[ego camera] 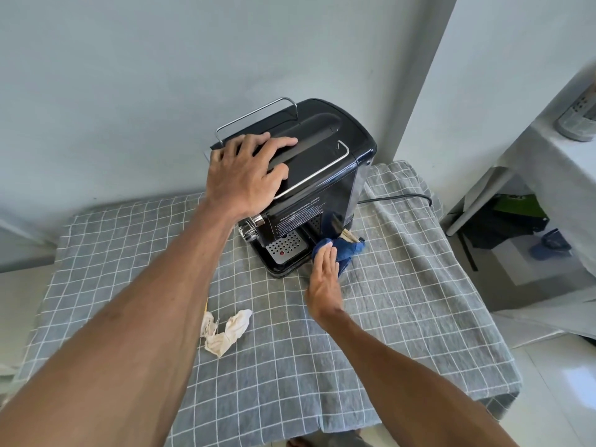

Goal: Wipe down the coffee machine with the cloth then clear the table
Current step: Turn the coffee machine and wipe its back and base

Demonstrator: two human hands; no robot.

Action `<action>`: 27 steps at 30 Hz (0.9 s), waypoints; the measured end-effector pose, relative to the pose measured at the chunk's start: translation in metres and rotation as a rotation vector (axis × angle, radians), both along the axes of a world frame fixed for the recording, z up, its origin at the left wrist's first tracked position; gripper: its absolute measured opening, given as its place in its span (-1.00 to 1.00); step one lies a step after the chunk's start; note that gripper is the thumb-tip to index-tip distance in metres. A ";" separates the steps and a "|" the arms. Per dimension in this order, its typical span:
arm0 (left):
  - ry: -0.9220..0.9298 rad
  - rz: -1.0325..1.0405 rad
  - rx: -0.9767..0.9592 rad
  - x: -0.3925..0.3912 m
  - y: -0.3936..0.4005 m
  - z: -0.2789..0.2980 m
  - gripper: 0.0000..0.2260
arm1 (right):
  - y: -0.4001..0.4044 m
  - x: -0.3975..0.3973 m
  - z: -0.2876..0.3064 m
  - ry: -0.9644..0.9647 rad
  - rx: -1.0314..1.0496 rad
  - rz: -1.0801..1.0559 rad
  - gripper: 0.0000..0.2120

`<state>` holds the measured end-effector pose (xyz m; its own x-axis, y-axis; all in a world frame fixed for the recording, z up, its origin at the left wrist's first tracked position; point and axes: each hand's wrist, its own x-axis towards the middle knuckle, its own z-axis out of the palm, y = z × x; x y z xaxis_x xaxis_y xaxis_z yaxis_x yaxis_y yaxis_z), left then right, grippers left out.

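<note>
Left hand (248,174) is spread flat on top of the coffee machine (309,175) at the table's (403,317) back, right hand (324,279) presses the blue cloth (346,250) with straight fingers against its lower side.

Both forearms are bare from the lower edge of the picture up to the wrists, with no sleeve, cuff, watch or band showing anywhere along them. The left hand (246,175), above the checked cloth on the counter (403,301), wears no glove and no ring on the fingers (280,144) that show; veins and tendons stand out along its back and down the forearm. The right hand (324,282), nearer the middle of that cloth, is likewise ungloved, and its forearm is lean with a plain wrist.
</note>
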<state>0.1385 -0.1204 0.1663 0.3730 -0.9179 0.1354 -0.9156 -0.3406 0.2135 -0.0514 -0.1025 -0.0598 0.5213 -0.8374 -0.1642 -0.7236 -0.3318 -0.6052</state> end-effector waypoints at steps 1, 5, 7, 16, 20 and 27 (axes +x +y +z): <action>-0.001 0.001 0.000 0.000 0.000 0.000 -0.55 | 0.004 0.000 0.000 0.021 -0.011 0.004 -0.14; -0.007 0.001 0.001 -0.001 0.000 0.001 -0.55 | 0.025 0.007 -0.003 0.145 -0.032 0.103 -0.09; 0.000 0.000 0.006 -0.001 0.000 0.001 -0.55 | 0.032 0.008 -0.006 0.151 -0.056 0.136 -0.12; -0.003 0.007 -0.001 -0.002 0.001 0.001 -0.55 | 0.016 -0.003 0.035 -0.728 0.373 -0.485 -0.61; -0.002 0.015 -0.009 -0.002 0.000 0.002 -0.55 | -0.026 -0.010 0.067 -1.002 0.792 -1.202 -0.70; -0.002 0.011 -0.006 -0.002 0.000 0.002 -0.55 | -0.011 -0.007 0.085 -0.998 0.487 -1.059 -0.82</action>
